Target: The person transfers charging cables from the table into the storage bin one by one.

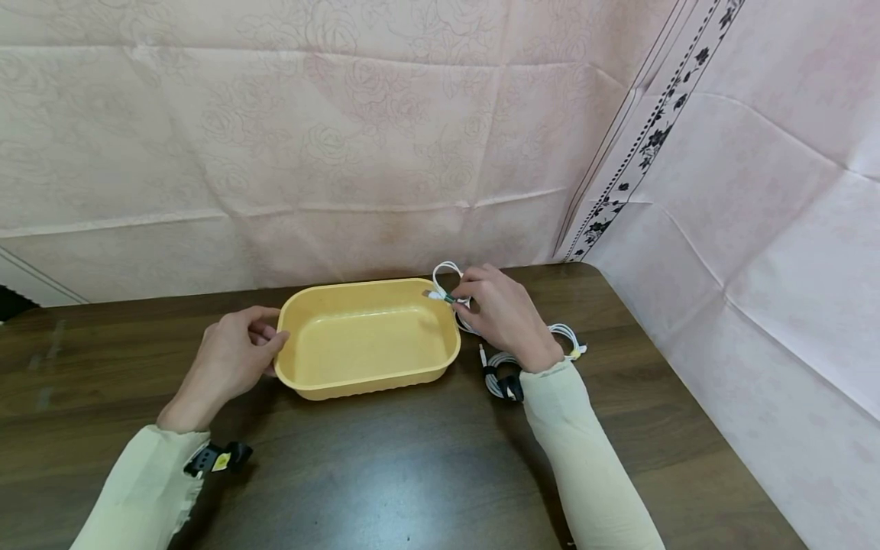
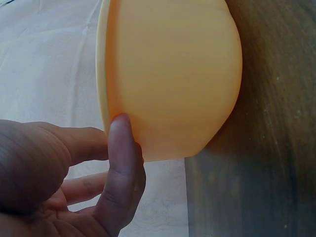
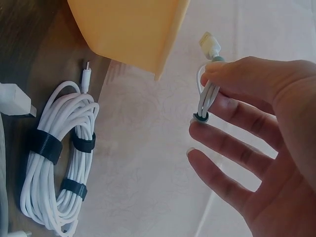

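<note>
- Left hand [image 1: 230, 359] at the tub's nine o'clock end, thumb tip and fingers [image 2: 121, 148] laid against the outer wall just under the lip; thumb and fingers a little apart with the rim between them, a light steadying touch rather than a firm clasp, probably to stop the tub sliding on the smooth top.
- Yellow rectangular plastic tub [image 1: 367, 378] sitting flat near the middle of the dark wood-grain counter [image 1: 385, 473], open side up, nothing inside; placed between both hands, within easy reach of either.
- Small bundled white charging cable with a green tie [image 3: 206, 101] held in the air just over the tub's rim at about two o'clock, plug end pointing toward the tub's hollow; lifted clear of the counter.
- Right hand [image 1: 505, 317] pinching that bundle between thumb and index finger, clamped on the tied middle so the loops stay together; remaining fingers [image 3: 232, 148] spread and relaxed below, touching nothing.
- Coiled white cable bound with black hook-and-loop straps [image 3: 57, 163] lying on the counter at the tub's four o'clock, just beside the right wrist; straps keeping the coil tidy.
- Another white cable coil with a yellowish tie [image 1: 569, 340] at about three o'clock, partly hidden by the hand.
- Pink flower-patterned cloth [image 1: 344, 137] hanging behind, at twelve o'clock.
</note>
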{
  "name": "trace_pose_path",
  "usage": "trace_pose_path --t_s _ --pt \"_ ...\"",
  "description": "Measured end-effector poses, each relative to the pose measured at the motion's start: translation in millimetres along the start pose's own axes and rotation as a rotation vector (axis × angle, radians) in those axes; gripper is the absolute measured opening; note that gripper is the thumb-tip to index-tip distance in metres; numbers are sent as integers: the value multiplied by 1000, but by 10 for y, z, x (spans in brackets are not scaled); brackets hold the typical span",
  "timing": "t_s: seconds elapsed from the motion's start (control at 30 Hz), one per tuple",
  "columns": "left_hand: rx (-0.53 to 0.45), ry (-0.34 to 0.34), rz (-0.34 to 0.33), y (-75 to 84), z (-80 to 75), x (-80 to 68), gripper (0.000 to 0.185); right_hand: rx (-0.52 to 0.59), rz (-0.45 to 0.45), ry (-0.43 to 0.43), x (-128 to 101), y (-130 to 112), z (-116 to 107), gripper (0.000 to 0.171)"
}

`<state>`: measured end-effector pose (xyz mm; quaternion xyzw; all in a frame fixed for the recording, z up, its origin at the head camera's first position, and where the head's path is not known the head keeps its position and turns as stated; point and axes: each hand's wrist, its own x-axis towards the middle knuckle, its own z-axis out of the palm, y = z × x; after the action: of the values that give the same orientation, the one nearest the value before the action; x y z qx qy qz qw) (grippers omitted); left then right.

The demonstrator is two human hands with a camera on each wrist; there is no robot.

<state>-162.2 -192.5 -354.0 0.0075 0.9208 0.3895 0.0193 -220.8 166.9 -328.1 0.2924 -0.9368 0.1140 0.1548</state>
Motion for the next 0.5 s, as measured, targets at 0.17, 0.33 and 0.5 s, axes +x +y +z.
trace_pose_path --t_s 0.17,0.33,0.5 --pt "4 1 -6 -4 1 0 48 11 -5 -3 1 -21 10 13" --pt "2 3 1 -6 2 -1 47 7 -9 -12 6 -37 28 13" --pt "2 4 2 -1 5 4 47 9 -39 -5 14 -47 50 11"
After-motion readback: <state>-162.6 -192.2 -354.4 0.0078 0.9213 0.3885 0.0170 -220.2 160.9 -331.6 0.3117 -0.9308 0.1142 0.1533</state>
